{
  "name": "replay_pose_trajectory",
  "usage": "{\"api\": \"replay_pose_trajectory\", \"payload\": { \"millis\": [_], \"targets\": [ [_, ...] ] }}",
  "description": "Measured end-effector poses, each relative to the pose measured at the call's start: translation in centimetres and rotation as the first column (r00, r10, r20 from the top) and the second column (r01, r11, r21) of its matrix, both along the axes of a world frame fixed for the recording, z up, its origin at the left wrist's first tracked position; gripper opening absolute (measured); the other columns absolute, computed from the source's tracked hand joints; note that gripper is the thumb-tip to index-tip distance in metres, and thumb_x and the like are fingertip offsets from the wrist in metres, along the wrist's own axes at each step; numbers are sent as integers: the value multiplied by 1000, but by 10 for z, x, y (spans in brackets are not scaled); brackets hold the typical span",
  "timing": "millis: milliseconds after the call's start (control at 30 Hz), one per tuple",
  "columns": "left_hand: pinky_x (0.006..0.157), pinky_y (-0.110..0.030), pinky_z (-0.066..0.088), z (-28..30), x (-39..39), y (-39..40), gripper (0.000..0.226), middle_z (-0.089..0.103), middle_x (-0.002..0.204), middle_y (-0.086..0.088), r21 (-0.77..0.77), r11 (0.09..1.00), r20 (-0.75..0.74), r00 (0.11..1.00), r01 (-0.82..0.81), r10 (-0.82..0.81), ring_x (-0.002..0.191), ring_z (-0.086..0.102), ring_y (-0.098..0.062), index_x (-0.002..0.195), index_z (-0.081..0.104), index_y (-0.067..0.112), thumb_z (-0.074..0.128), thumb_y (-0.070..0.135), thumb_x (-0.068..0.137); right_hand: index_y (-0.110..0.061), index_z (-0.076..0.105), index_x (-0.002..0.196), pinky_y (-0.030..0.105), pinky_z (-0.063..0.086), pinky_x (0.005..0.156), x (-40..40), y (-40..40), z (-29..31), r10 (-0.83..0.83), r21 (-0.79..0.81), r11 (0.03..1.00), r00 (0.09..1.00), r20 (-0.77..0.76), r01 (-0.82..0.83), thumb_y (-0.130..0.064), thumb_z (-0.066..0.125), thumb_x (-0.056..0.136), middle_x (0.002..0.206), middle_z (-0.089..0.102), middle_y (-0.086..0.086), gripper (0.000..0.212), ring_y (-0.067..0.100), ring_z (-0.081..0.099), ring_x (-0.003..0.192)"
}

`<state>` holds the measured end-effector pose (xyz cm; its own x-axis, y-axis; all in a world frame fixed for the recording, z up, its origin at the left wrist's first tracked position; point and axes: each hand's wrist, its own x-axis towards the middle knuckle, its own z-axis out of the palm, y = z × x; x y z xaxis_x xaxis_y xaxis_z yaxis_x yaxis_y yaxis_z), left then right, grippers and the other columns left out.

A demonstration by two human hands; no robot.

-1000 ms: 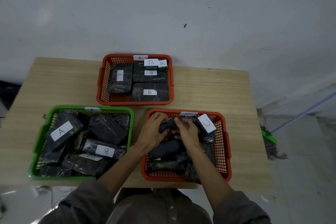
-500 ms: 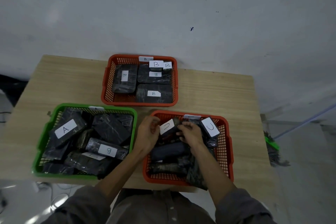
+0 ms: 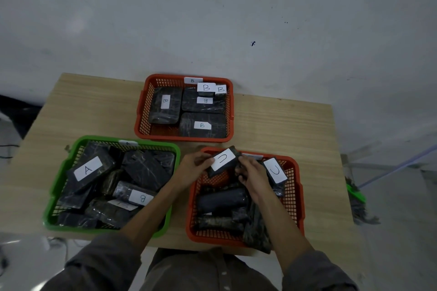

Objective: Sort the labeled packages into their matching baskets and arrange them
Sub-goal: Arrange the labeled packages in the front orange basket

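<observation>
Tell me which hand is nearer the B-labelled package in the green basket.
Left. The left hand is just right of the green basket holding the B package; the right hand is farther right, over the orange basket.

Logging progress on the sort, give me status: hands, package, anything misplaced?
Left hand and right hand both grip C package over near red basket. B package sits misplaced in green basket.
</observation>
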<state>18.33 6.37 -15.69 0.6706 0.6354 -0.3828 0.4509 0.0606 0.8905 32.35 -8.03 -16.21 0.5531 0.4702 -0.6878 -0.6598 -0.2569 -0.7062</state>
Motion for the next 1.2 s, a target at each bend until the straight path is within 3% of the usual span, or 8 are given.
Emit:
{"api": "replay_pose_trajectory", "payload": {
  "millis": [133, 200, 267, 333, 600, 700, 933, 1200],
  "targets": [
    [71, -24, 51, -2, 5, 1, 21, 71, 93, -12, 123, 990, -31, 997, -73, 77, 83, 66, -20, 104, 68, -2, 68, 13, 90, -17, 72, 101, 26, 52, 71, 4, 0, -2, 325, -297, 931, 854, 405, -213, -25, 62, 94, 100, 74, 3, 15, 12, 68, 81],
    [78, -22, 48, -4, 6, 4, 22, 71, 97, -9, 189, 980, -51, 996, -58, 69, 90, 66, -19, 107, 67, -2, 68, 12, 90, -17, 70, 106, 31, 52, 88, 5, -4, -7, 676, -543, 732, 535, 506, -411, -22, 62, 92, 110, 72, 3, 18, 19, 66, 100],
    [84, -26, 50, -6, 5, 8, 24, 71, 102, -8, 238, 971, -94, 996, 20, 3, 95, 65, -19, 110, 66, 1, 67, 15, 91, -18, 67, 119, 38, 44, 103, 3, -7, -14, 915, -739, 396, 164, 369, -545, -28, 60, 92, 127, 64, 7, 30, 27, 56, 121],
    [88, -33, 51, -10, 3, 12, 23, 71, 106, -8, 297, 946, -143, 986, 128, -88, 98, 65, -21, 111, 67, 5, 65, 18, 92, -18, 63, 127, 48, 29, 115, 1, -8, -19, 976, -811, 181, 2, 217, -556, -39, 52, 94, 144, 51, 12, 40, 32, 39, 138],
    [90, -40, 51, -17, 5, 12, 25, 68, 116, -5, 392, 843, -306, 917, 367, -257, 106, 63, -25, 117, 66, 16, 60, 24, 93, -11, 50, 142, 54, 12, 122, 7, -2, -13, 989, -825, -140, -116, -90, -548, -32, 52, 98, 167, -8, 8, 48, 40, 2, 151],
    [92, -36, 50, -20, 5, 6, 30, 65, 123, -2, 395, 804, -388, 874, 444, -293, 111, 61, -23, 122, 64, 20, 60, 29, 93, -13, 43, 147, 51, 20, 121, 12, -2, -6, 984, -837, -176, -126, -129, -519, -19, 61, 90, 164, 16, 11, 60, 40, 12, 147],
    [98, -39, 48, -24, 12, -1, 33, 60, 127, -4, 416, 787, -409, 867, 456, -286, 116, 57, -24, 125, 61, 16, 60, 21, 93, -15, 28, 153, 50, 15, 121, 16, -15, -12, 998, -863, -46, -55, -21, -503, -19, 72, 85, 154, 36, 17, 81, 35, 22, 147],
    [102, -40, 46, -25, 13, 3, 35, 59, 131, -3, 387, 821, -362, 888, 419, -282, 120, 56, -22, 126, 61, 15, 63, 17, 91, -19, 53, 140, 44, 37, 114, 20, -30, -14, 988, -849, 112, -30, 149, -517, -25, 76, 84, 146, 44, 14, 60, 32, 42, 135]
  ]
}}
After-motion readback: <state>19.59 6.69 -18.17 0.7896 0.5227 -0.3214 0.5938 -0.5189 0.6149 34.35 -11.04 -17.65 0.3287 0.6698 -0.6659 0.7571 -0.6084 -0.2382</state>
